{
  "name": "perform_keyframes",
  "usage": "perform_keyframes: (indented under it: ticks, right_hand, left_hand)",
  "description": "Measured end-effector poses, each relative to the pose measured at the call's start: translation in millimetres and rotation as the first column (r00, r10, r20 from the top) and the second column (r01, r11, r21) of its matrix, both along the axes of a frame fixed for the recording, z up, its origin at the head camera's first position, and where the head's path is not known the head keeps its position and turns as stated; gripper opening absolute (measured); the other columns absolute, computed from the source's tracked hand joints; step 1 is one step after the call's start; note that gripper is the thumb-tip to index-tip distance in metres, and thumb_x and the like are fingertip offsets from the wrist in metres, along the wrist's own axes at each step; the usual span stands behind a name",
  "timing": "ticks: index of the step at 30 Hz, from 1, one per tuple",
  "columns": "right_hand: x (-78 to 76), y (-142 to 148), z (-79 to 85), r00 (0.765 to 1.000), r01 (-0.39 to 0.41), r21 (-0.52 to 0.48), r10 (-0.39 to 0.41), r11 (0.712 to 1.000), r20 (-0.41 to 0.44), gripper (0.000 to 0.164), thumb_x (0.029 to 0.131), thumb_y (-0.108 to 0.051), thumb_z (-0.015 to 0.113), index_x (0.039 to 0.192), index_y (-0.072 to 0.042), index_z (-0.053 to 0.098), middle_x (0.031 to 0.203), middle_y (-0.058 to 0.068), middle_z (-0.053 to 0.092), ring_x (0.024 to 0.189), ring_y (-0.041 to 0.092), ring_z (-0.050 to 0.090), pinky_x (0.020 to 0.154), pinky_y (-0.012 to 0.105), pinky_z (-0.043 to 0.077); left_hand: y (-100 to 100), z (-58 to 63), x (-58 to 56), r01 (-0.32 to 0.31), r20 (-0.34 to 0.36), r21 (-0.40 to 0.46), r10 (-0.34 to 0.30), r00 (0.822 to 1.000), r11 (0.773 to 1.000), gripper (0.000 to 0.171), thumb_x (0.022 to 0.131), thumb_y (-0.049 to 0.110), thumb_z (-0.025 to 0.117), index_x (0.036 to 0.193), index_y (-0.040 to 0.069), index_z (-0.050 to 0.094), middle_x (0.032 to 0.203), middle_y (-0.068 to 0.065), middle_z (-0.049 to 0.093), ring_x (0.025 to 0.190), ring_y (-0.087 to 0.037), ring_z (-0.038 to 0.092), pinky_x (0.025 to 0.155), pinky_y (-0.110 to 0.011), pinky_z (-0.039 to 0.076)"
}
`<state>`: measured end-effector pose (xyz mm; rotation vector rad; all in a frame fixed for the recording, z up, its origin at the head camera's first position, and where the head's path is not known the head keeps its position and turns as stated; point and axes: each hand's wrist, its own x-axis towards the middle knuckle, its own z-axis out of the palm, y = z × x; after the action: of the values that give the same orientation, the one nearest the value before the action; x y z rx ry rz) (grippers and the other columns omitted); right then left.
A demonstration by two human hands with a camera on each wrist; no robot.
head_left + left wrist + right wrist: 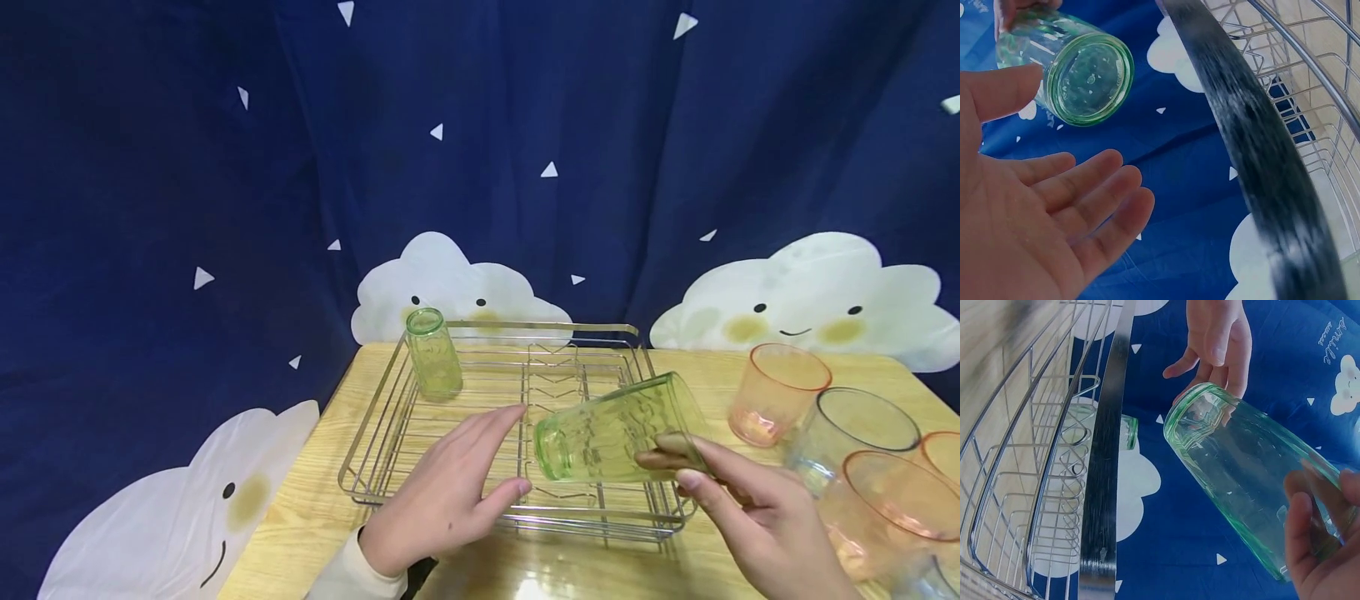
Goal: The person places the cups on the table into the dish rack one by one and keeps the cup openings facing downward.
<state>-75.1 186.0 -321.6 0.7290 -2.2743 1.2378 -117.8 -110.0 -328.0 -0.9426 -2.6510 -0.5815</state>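
A tall green glass (600, 433) is tilted on its side above the front right of a metal dish rack (480, 512). My right hand (757, 500) pinches it near the open rim, with fingers inside and the thumb outside. The glass's base points left, toward my left hand (450, 483), which hangs over the rack's front with its fingers extended and holds nothing. In the left wrist view, a gap shows between the left fingers and the glass base (1091, 80). A second green glass (437, 358) stands upside down in the rack's back left corner.
On the wooden table (292, 517) at right stand several tumblers, among them an orange tumbler (776, 396) and a clear bluish tumbler (855, 433). Some are cut off by the frame edge. A dark blue curtain (480, 167) with white clouds hangs behind the table.
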Motion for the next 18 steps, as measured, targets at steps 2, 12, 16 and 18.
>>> perform_keyframes:
  ticks: [2, 12, 16, 18]
  right_hand:
    - [0.9, 0.0, 1.2, 1.000, 0.001, 0.007, -0.001, 1.000, 0.026, 0.044, 0.090, 0.015, 0.057, 0.127, -0.005, 0.064, 0.111, -0.008, 0.076, 0.102, -0.001, 0.070, 0.086, 0.008, 0.053]
    - [3.6, 0.0, 0.4, 0.999, 0.009, 0.010, -0.009, 1.000, 0.044, 0.043, 0.089, 0.015, 0.058, 0.125, -0.007, 0.065, 0.110, -0.009, 0.076, 0.102, -0.002, 0.070, 0.085, 0.008, 0.052]
    - [-0.1, -1.7, -1.9, 0.998, -0.054, -0.019, 0.054, 0.998, -0.027, 0.044, 0.087, 0.019, 0.057, 0.125, -0.003, 0.065, 0.111, -0.008, 0.076, 0.103, 0.000, 0.070, 0.083, 0.008, 0.052]
    - [-2.3, -2.4, -2.7, 0.995, -0.094, -0.032, 0.092, 0.995, -0.048, 0.045, 0.086, 0.021, 0.056, 0.125, 0.000, 0.064, 0.112, -0.007, 0.075, 0.103, 0.001, 0.071, 0.082, 0.010, 0.053]
  left_hand:
    - [0.3, 0.2, 0.3, -0.001, 0.008, -0.003, 0.001, 1.000, 1.000, 0.071, 0.095, 0.043, 0.062, 0.154, 0.016, 0.034, 0.151, -0.001, 0.050, 0.139, -0.017, 0.048, 0.113, -0.038, 0.044]
    - [3.6, -1.2, 1.8, 0.012, 0.021, 0.003, -0.012, 1.000, 1.000, 0.071, 0.095, 0.042, 0.062, 0.154, 0.016, 0.033, 0.152, 0.000, 0.049, 0.140, -0.016, 0.047, 0.112, -0.038, 0.045]
    - [3.3, -1.1, 2.5, 0.011, 0.025, 0.007, -0.011, 1.000, 1.000, 0.071, 0.095, 0.042, 0.062, 0.154, 0.016, 0.034, 0.152, -0.001, 0.049, 0.139, -0.016, 0.048, 0.112, -0.039, 0.046]
    - [2.9, -0.8, 2.6, 0.007, 0.027, 0.013, -0.007, 1.000, 1.000, 0.071, 0.094, 0.042, 0.063, 0.154, 0.016, 0.034, 0.151, 0.000, 0.049, 0.139, -0.016, 0.048, 0.111, -0.039, 0.046]
